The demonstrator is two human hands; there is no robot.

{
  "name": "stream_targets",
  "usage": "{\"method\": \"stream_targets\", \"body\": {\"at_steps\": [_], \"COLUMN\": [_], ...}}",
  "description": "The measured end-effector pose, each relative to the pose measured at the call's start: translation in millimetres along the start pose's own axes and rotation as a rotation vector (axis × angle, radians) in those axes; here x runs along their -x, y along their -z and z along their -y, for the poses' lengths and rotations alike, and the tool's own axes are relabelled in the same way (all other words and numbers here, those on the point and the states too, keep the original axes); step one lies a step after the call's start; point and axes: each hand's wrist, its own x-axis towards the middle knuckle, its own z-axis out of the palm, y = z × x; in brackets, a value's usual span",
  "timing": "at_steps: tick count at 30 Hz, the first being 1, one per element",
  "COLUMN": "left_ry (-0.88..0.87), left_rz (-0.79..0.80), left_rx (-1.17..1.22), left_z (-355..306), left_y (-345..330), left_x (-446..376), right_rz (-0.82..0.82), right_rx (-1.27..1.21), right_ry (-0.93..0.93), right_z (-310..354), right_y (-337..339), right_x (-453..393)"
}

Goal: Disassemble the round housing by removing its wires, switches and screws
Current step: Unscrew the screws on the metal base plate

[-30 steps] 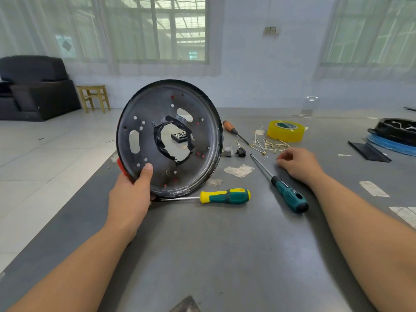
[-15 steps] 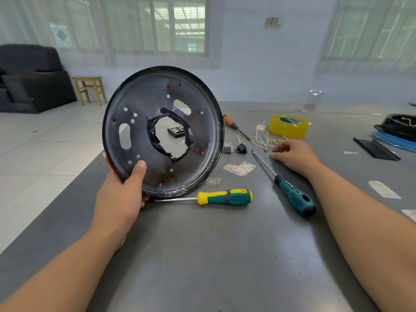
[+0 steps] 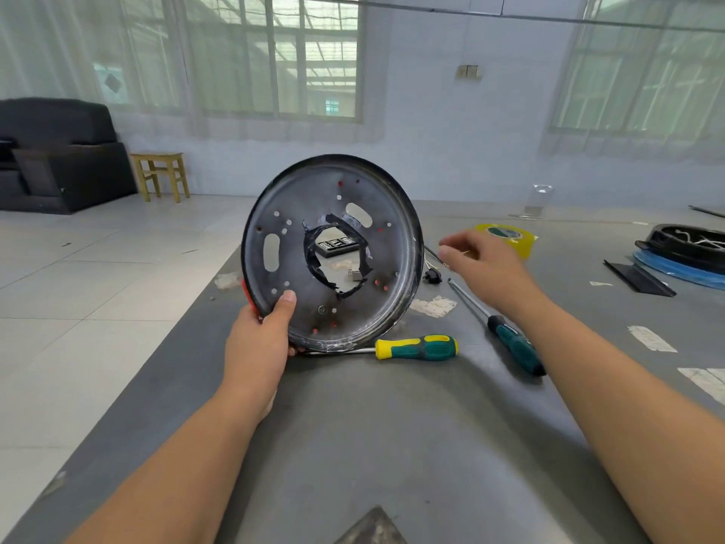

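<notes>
A yellow tape roll lies on the grey table — beyond, a black sofa and wooden stool (on tile).

The left hand's fingers, thumb aside, are hidden behind the round housing, the right hand is motion-blurred, covering the small wires past its fingers, and the yellow-handled screwdriver has its tip hidden.

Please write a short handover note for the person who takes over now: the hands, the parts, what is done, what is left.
Left hand grips the round housing upright at its lower rim.
Right hand is above the table, fingers loosely curled, apparently empty.
Two screwdrivers lie on the table: yellow-green by the housing, teal under the right forearm.
Done: no wires or switches visible on this face.
Left: one small fastener seems to remain; check it.
</notes>
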Motion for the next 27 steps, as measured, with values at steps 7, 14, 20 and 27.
{"method": "stream_targets", "body": {"at_steps": [7,14,20,27], "left_ry": [0.093,0.098,0.031,0.027], "left_rz": [-0.031,0.086,0.115,0.118], "left_rx": [0.163,0.243,0.181,0.202], "left_z": [-7.6,-12.8,-12.2,-8.0], "left_y": [2.9,0.8,-1.0,-3.1], "left_x": [-0.1,5.4,8.4,6.7], "right_rz": [0.035,-0.080,-0.014,0.164], "right_rx": [-0.007,-0.119,-0.287,-0.813], "right_ry": [-0.051,-0.142,-0.277,-0.439], "right_z": [35.1,43.1,52.0,77.0], "right_y": [-50.5,-57.7,-79.0,-104.4], "right_x": [24.7,27.8,36.5,53.0]}}
